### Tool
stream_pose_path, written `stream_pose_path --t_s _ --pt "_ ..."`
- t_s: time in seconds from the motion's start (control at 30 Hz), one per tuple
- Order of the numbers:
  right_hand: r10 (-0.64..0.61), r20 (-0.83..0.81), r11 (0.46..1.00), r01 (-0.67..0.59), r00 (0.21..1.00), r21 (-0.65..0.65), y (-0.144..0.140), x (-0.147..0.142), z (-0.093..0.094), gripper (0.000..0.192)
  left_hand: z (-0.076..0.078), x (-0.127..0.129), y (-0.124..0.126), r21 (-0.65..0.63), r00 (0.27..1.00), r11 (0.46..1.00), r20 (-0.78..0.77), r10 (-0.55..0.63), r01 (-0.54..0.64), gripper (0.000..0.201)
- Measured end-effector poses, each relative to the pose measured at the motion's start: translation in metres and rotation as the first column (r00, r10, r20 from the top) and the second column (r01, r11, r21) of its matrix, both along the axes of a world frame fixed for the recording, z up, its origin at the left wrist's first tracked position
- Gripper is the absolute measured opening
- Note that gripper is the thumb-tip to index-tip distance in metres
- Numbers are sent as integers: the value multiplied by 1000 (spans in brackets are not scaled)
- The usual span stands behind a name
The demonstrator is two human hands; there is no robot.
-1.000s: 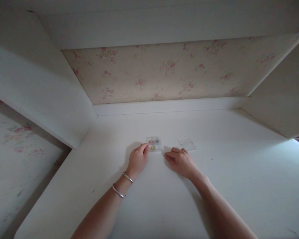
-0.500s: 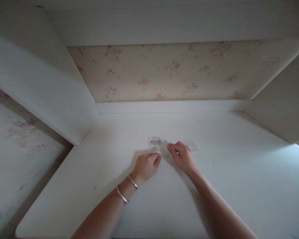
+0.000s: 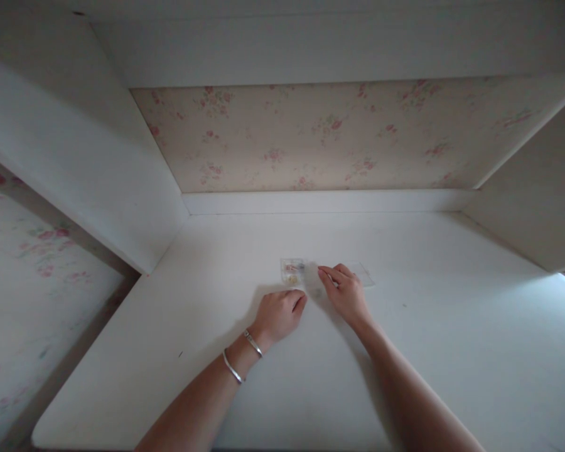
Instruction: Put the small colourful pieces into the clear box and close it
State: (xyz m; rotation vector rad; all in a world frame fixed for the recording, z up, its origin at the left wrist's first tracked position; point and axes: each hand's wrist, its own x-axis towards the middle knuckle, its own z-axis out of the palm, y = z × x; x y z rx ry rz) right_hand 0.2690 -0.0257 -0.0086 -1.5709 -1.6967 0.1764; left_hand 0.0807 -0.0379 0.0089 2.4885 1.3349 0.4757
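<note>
A small clear box (image 3: 294, 272) lies mid-worktop (image 3: 452, 351), well clear of every edge. The left hand (image 3: 279, 313) rests loosely curled just before it; the right hand (image 3: 345, 291), beside it, has crept closer, fingers extended, holding nothing visible.

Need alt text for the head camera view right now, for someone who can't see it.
Two bare hands rest on a white desk beside a small clear box holding tiny coloured pieces: the left hand lies just in front of it, the right hand fingers something small beside it, half covering a flat clear lid. Floral wallpaper backs the alcove.
</note>
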Motion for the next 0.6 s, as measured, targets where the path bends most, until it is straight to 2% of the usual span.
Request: stream_pose_path --t_s 0.1,0.23,0.6 --pt "-57 -42 998 56 997 -6 -3 11 -1 37 0 3 0 -8 1000 1000 -11 -22 22 31" --pt "-84 4 996 84 996 -19 -8 19 -2 37 0 12 -1 -28 999 999 -28 -34 33 31" --pt "8 154 999 -1 988 -46 -16 13 1 31 2 38 1 11 986 997 -147 -80 82 29"
